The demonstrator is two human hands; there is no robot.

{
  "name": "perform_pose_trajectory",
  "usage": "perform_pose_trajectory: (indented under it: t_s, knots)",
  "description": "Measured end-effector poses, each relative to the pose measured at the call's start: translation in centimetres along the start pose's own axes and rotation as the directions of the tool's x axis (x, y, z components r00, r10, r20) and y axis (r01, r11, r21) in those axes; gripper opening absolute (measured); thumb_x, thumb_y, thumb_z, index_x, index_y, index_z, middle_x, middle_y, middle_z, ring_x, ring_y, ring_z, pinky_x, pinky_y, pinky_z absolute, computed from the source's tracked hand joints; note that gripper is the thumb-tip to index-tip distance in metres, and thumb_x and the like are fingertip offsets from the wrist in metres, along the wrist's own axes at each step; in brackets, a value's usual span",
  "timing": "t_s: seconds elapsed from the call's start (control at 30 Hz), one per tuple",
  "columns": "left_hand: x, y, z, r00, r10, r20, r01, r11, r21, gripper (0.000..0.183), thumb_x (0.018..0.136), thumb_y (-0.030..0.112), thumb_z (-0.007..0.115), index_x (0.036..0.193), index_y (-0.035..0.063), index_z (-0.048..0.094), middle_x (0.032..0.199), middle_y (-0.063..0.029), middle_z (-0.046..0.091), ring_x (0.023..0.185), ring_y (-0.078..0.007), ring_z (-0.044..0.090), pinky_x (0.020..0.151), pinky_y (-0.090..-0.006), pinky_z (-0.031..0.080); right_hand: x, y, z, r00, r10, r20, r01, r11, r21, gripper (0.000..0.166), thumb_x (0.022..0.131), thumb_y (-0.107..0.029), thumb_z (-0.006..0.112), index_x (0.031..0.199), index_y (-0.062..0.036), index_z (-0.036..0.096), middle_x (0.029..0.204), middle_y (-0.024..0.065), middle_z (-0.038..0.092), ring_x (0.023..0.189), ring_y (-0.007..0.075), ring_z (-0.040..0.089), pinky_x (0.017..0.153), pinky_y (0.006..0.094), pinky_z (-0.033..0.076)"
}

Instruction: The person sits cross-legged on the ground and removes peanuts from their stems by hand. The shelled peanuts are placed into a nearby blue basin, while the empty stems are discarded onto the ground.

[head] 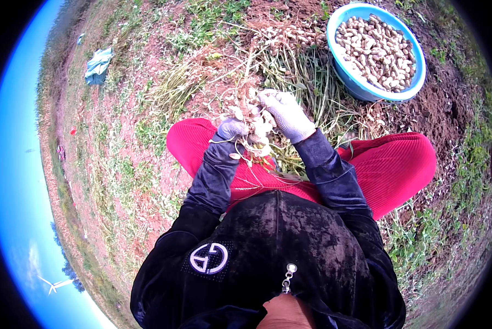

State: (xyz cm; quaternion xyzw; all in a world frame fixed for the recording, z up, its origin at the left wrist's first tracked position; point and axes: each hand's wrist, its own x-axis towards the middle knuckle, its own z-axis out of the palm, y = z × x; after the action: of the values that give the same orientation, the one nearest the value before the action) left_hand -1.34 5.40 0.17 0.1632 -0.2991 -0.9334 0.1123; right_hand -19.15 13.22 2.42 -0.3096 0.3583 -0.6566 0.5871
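Observation:
A bunch of uprooted peanut plants (259,127), pale pods hanging among thin roots, is held up over my crossed legs. My left hand (233,128), in a light dotted work glove, grips its left side. On the other side, my right hand (286,114), gloved alike, has its fingers curled in at the pods and roots. Exactly which pods the fingertips hold is hidden by the tangle. A blue plastic basin (355,88), heaped with unshelled peanuts (375,53), stands ahead to the right, apart from both hands.
Pulled peanut plants (312,78) lie between my hands and the basin. Beyond them more pods (289,36) rest on the soil, still on their roots. Another plant bundle (176,88) lies ahead to the left. Farther left is a light-blue sack (98,66).

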Motion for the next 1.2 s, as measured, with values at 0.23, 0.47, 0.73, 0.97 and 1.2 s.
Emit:
perform_pose_trajectory:
  t_s: [0.23, 0.47, 0.73, 0.97, 1.2]
  knots:
    - [-0.5, 0.7, 3.0, 0.997, -0.058, -0.043, 0.053, 0.994, -0.099, 0.072, 0.062, 0.020, 0.075, 0.123, 0.0043, 0.039, 0.106, -0.0252, 0.051, 0.086, -0.0314, 0.054, 0.068, -0.0441, 0.049, 0.4, 0.8, -2.0, 0.985, -0.048, 0.164, -0.043, 0.859, 0.510, 0.030, 0.087, -0.027, 0.051, 0.104, -0.0016, 0.054, 0.092, 0.0095, 0.057, 0.074, 0.0181, 0.060, 0.058, 0.0276, 0.051]
    - [0.0, 0.8, 3.5, 0.987, -0.159, -0.019, 0.155, 0.979, -0.133, 0.075, 0.061, 0.017, 0.074, 0.124, 0.0012, 0.038, 0.110, -0.0273, 0.048, 0.087, -0.0285, 0.052, 0.067, -0.0398, 0.047, 0.6, -0.4, -1.6, 0.978, 0.013, 0.208, -0.019, 0.999, 0.030, 0.023, 0.085, -0.020, 0.058, 0.101, -0.0042, 0.057, 0.080, -0.0026, 0.057, 0.061, 0.0023, 0.049, 0.052, 0.0165, 0.036]
    - [0.7, 0.8, 2.9, 0.989, 0.031, 0.143, 0.046, 0.861, -0.507, 0.060, 0.072, 0.025, 0.069, 0.120, 0.0063, 0.040, 0.103, -0.0136, 0.046, 0.073, -0.0172, 0.048, 0.060, -0.0426, 0.048, 0.8, 0.1, -4.0, 0.964, 0.138, 0.225, -0.238, 0.822, 0.517, 0.037, 0.093, -0.038, 0.042, 0.095, -0.0020, 0.052, 0.055, -0.0029, 0.044, 0.037, 0.0045, 0.035, 0.034, 0.0177, 0.026]
    - [1.1, 1.4, 1.4, 0.995, -0.010, 0.101, 0.043, 0.944, -0.328, 0.053, 0.070, 0.016, 0.065, 0.116, 0.0008, 0.043, 0.097, -0.0098, 0.050, 0.066, -0.0162, 0.045, 0.058, -0.0386, 0.044, 2.6, 3.0, -5.4, 0.884, -0.121, 0.452, -0.368, 0.417, 0.831, 0.036, 0.091, -0.028, 0.046, 0.113, 0.0009, 0.048, 0.108, 0.0158, 0.056, 0.097, 0.0270, 0.058, 0.074, 0.0366, 0.053]
    - [3.5, 1.5, 2.9, 0.980, 0.052, -0.192, -0.066, 0.996, -0.067, 0.040, 0.078, 0.011, 0.048, 0.113, -0.0081, 0.049, 0.094, -0.0159, 0.059, 0.082, -0.0288, 0.059, 0.076, -0.0428, 0.047, 1.0, -2.7, -4.4, 0.997, 0.059, -0.045, -0.043, 0.953, 0.300, 0.018, 0.086, -0.019, 0.057, 0.095, -0.0040, 0.057, 0.064, -0.0023, 0.050, 0.049, 0.0043, 0.043, 0.043, 0.0172, 0.033]
